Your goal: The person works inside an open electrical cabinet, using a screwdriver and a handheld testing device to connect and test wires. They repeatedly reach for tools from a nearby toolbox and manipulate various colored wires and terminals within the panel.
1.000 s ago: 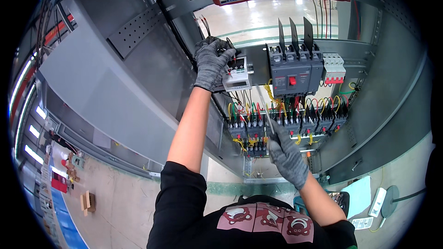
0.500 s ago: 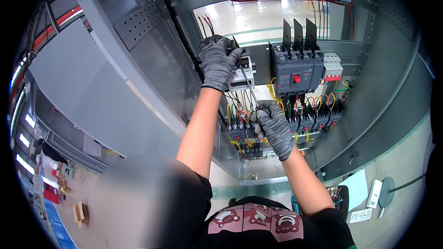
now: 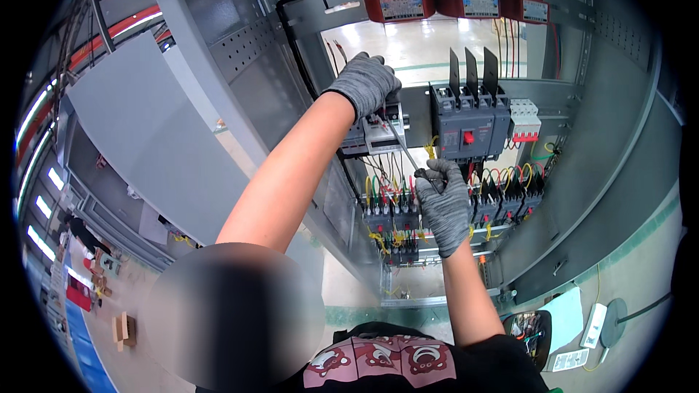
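Observation:
My right hand (image 3: 444, 207), in a grey knit glove, is closed round the dark handle of a screwdriver (image 3: 403, 143). Its thin metal shaft slants up and left, tip against the upper part of a small white-and-grey electrical module (image 3: 384, 144) on the cabinet's mounting rail. Above that module, my left hand (image 3: 366, 86), gloved alike, has its fingers curled over the module's top. What they pinch is hidden behind the glove. To the right sits a large grey circuit breaker (image 3: 470, 125) with a red toggle and three upright black barriers.
A small white breaker (image 3: 524, 121) with red switches adjoins the big one. Below runs a row of small breakers (image 3: 502, 207) with coloured wires. Red transformers (image 3: 400, 7) hang above. Grey cabinet walls (image 3: 597, 167) close in both sides; a tool bin (image 3: 530, 335) stands lower right.
My left hand has shifted right over the module, its forearm now slanting more. My right hand and the screwdriver have moved slightly right. The whole view has tipped up a little.

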`<state>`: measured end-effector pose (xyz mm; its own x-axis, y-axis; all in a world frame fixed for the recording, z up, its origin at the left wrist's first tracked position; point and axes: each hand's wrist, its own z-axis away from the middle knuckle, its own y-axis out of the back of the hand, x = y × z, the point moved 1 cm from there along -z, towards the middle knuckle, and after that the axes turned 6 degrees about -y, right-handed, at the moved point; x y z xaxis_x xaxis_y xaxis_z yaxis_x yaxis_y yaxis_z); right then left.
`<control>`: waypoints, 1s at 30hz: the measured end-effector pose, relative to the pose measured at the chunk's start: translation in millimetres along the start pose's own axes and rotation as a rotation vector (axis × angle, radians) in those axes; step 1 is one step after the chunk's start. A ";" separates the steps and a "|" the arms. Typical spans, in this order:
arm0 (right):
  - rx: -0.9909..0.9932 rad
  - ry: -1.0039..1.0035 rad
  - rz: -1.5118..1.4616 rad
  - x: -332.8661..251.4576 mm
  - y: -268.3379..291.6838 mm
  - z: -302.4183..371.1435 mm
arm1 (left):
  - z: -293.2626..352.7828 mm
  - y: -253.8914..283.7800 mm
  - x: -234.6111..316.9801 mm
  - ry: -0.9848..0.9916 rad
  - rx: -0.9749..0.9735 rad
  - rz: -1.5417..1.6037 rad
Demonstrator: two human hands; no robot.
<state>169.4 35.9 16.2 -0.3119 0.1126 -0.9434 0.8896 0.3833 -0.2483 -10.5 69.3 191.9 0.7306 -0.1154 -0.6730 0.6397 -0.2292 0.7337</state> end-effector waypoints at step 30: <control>0.102 0.643 0.687 -42.4 14.0 -17.1 | 15.3 -24.9 1.8 0.319 0.324 0.363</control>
<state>189.4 52.2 56.5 0.1938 0.7793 -0.5960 0.9624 -0.0330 0.2698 -28.8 60.1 171.0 0.9574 0.0432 -0.2855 0.2657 -0.5190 0.8124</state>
